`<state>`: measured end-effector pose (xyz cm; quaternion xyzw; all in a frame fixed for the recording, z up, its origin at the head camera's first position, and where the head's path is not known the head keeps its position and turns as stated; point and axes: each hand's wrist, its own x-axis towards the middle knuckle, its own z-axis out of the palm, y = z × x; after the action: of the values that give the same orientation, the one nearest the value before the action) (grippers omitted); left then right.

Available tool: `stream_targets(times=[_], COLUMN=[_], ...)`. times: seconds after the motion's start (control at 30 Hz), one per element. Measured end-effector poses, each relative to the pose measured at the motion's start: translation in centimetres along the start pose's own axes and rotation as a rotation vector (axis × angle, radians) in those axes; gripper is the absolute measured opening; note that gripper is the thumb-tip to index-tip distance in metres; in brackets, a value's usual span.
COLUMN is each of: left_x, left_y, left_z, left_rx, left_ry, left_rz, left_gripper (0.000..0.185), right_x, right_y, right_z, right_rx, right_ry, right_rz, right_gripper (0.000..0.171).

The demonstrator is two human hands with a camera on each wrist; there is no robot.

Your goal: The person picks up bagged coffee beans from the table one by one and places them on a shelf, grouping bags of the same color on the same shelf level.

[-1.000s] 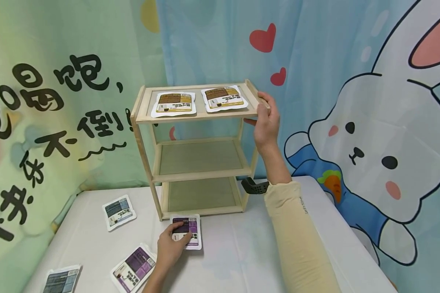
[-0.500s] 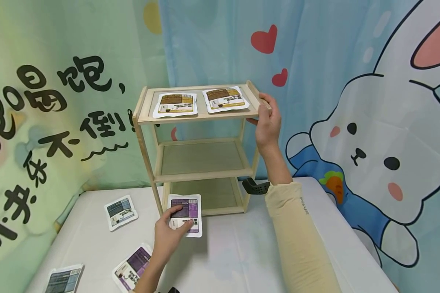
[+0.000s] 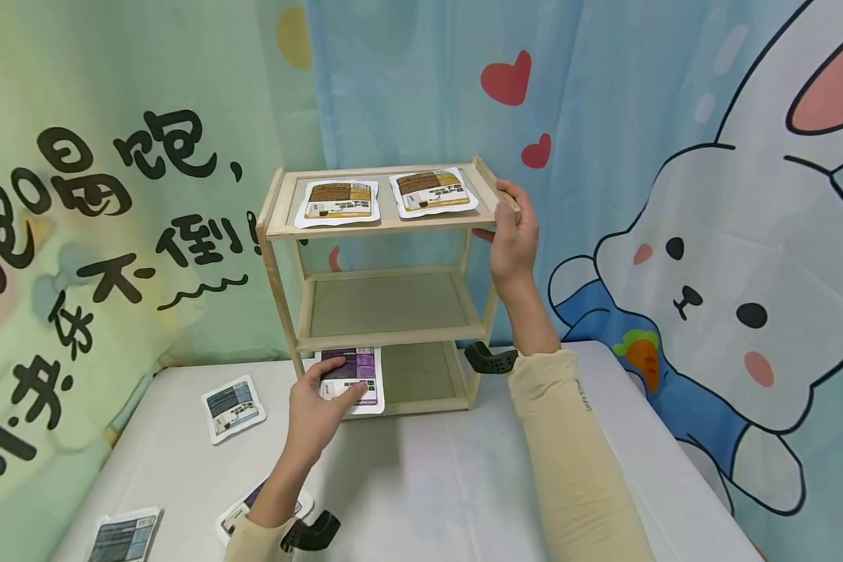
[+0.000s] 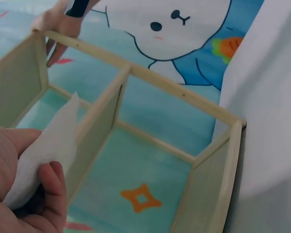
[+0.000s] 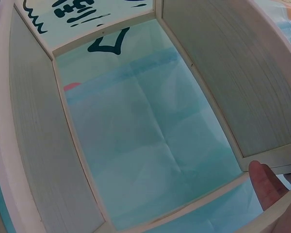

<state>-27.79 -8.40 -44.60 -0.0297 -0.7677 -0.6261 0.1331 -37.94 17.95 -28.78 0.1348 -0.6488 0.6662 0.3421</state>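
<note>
My left hand [image 3: 316, 414] pinches a flat purple-and-white pouch [image 3: 358, 371] between thumb and fingers. It holds the pouch at the front left of the bottom shelf of a three-tier wooden rack [image 3: 386, 338]. In the left wrist view, the white back of the pouch [image 4: 48, 145] faces the camera, tilted beside the shelves. At the rack's upper right corner, my right hand [image 3: 515, 238] grips the edge of the top tier, thumb above and fingers partly hidden beneath. Two brown-and-yellow pouches, one at left [image 3: 340, 201] and one at right [image 3: 433, 192], lie on that top tier.
Left of the rack, a blue-grey pouch [image 3: 233, 407] lies on the white table [image 3: 449, 484]. Another blue-grey pouch [image 3: 125, 535] is cut off by the lower frame edge. My left forearm partly covers a second purple pouch [image 3: 233, 517]. Printed curtains hang behind the rack.
The left hand has lifted the purple pouch off the table and carried it forward to the bottom shelf's front. The left forearm now covers more of the other purple pouch. The right hand keeps its grip.
</note>
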Motion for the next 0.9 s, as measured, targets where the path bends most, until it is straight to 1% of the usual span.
stream_targets(times=[0.07,0.2,0.33,0.43,0.53,0.67,0.77,0.9], left_x=[-0.3,-1.5,-2.2,-2.0,-1.1,1.0,2.7,4.8], left_y=[0.4,1.1,1.9,2.8,3.6,4.2,4.3,4.0], left_z=[0.1,0.4,0.4,0.2,0.0,-0.1,-0.2,-0.2], left_rx=[0.015,0.046,0.036,0.026,0.027,0.029,0.02,0.025], left_ry=[-0.011,-0.019,-0.024,-0.034,-0.04,-0.027,-0.023,-0.039], left_rz=[-0.019,-0.044,-0.033,-0.003,0.027,0.045,0.057,0.073], left_gripper=[0.048,0.049,0.048,0.049,0.05,0.051,0.051,0.051], right_x=[0.0,0.0,0.0,0.0,0.1,0.1,0.0,0.0], right_y=[0.0,0.1,0.1,0.0,-0.1,0.0,0.1,0.2], right_z=[0.0,0.0,0.1,0.1,0.1,0.1,0.1,-0.1], right_rx=[0.0,0.001,0.01,0.011,0.009,0.014,0.02,0.02], right_ry=[0.002,0.0,-0.002,0.003,0.005,-0.005,-0.011,-0.009], right_rz=[0.001,-0.001,0.002,0.004,0.002,-0.006,-0.01,-0.016], right_gripper=[0.041,0.042,0.042,0.042,0.042,0.042,0.042,0.041])
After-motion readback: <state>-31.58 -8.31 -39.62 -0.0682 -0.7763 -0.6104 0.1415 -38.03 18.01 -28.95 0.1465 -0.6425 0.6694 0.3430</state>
